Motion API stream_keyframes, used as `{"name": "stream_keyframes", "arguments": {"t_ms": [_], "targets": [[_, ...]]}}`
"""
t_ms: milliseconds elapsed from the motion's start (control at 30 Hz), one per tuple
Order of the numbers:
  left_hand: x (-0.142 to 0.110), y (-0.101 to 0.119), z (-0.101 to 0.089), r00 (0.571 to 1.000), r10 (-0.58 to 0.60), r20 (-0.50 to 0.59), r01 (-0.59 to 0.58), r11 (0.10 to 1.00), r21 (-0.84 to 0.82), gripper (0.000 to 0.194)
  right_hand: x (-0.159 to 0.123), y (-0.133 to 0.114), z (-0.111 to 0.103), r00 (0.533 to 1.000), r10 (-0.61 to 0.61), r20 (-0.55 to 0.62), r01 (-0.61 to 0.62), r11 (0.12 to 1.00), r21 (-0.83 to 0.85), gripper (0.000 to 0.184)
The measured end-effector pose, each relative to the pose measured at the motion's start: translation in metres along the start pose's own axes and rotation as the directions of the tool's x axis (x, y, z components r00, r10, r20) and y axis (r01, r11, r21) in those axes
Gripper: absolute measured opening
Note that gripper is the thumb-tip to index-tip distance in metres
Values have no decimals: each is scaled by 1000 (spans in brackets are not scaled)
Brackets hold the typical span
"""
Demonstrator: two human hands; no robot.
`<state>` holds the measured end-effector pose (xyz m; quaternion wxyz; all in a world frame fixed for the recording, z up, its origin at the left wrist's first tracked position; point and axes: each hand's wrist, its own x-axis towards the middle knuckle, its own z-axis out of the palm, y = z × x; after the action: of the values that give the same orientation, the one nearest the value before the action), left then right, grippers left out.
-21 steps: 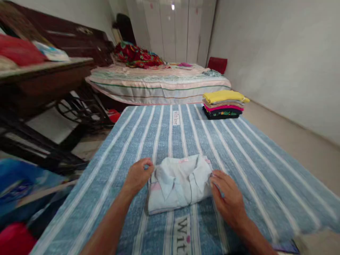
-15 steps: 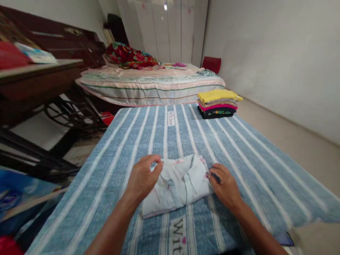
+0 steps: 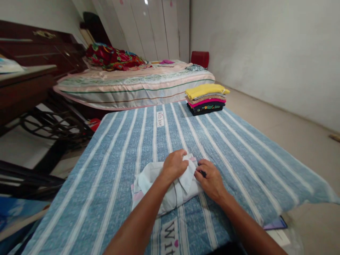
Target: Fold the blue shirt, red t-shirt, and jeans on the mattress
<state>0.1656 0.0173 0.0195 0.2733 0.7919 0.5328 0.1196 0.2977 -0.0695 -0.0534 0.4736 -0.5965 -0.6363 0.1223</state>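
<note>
A folded white collared shirt (image 3: pixel 167 198) with some pink on it lies in front of me on the striped blue cover. My left hand (image 3: pixel 175 164) reaches across the shirt and grips the cloth by the right side of its collar, thumb and forefinger closing on it. At the shirt's right edge, my right hand (image 3: pixel 209 179) is closed round a small black-handled tool (image 3: pixel 203 173). The fingers hide most of this tool, so its kind does not show. The right fingertips touch or nearly touch the shirt.
A stack of folded clothes (image 3: pixel 205 101), yellow on top, stands at the far end of the blue cover (image 3: pixel 138 138). Beyond is a bed (image 3: pixel 132 86) with a red floral blanket (image 3: pixel 114 58). A dark wooden table (image 3: pixel 26 81) with ironwork beneath stands at left.
My left hand has moved right, from the shirt's left side to the right side of its collar. The right hand stays at the right edge, still holding the tool. The camera view has shifted.
</note>
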Motion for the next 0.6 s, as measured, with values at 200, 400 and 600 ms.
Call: {"name": "stream_keyframes", "arguments": {"t_ms": [200, 400, 600], "targets": [[-6, -10, -2, 987, -154, 53, 151, 743, -652, 21, 2, -3, 0, 999, 13, -36, -10, 996, 84, 17], [-8, -12, -8, 963, -199, 180, 260, 524, -811, 26, 5, -1, -2, 994, 110, -3, -108, 985, 135, 15], [-9, -13, -8, 968, -164, 192, 248, 477, -843, 28, 14, -12, -6, 980, 195, 46, -199, 970, 141, 8]]}}
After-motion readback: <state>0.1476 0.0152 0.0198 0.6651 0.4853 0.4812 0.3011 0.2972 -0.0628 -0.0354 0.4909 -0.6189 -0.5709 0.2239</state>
